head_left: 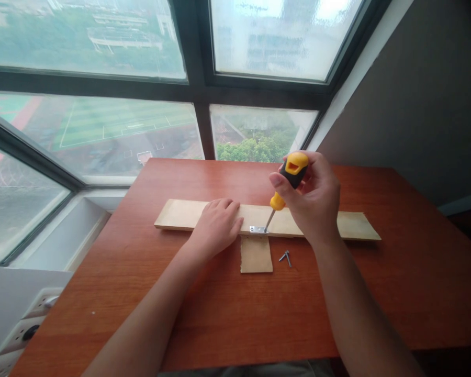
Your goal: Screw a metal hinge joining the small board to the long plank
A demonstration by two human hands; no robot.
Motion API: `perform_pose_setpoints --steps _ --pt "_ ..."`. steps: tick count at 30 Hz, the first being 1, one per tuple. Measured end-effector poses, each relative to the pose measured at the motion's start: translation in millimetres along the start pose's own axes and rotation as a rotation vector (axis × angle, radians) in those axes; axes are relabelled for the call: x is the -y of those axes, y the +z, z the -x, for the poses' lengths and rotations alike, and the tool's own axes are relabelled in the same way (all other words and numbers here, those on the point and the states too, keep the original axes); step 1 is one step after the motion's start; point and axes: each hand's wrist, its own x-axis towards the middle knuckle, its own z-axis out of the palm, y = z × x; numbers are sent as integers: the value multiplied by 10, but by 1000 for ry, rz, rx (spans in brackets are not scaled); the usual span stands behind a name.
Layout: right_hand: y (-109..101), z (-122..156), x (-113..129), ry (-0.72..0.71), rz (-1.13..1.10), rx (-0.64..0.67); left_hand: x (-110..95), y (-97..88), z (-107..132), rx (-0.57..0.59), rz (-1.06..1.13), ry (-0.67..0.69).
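A long pale wooden board (pixel 255 213) lies crosswise on the table. My left hand (pixel 220 222) rests flat on it with the fingers stretched out, left of a small metal bracket (pixel 256 229) at the board's near edge. My right hand (pixel 317 193) is closed around a yellow and black screwdriver (pixel 294 170). The screwdriver tilts, its tip down at the right end of the bracket; whether a screw sits under the tip is too small to tell. A short wooden piece (pixel 256 255) extends from under the board toward me. Loose screws (pixel 286 257) lie to its right.
The reddish-brown table (pixel 235 314) ends at a dark-framed window (pixel 198 94) on the far side. A grey wall (pixel 416 104) rises at the right. Wall sockets (pixel 27 330) sit at the lower left, beside the table's edge.
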Motion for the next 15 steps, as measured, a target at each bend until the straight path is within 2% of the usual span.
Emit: perform_pose_setpoints --steps 3,10,15 --pt "-18 2 14 -9 5 19 -10 -19 19 24 -17 -10" --pt "-42 -4 -12 -25 5 41 121 -77 54 95 101 105" --pt "-31 -20 -39 -46 21 11 104 -26 35 62 74 86"
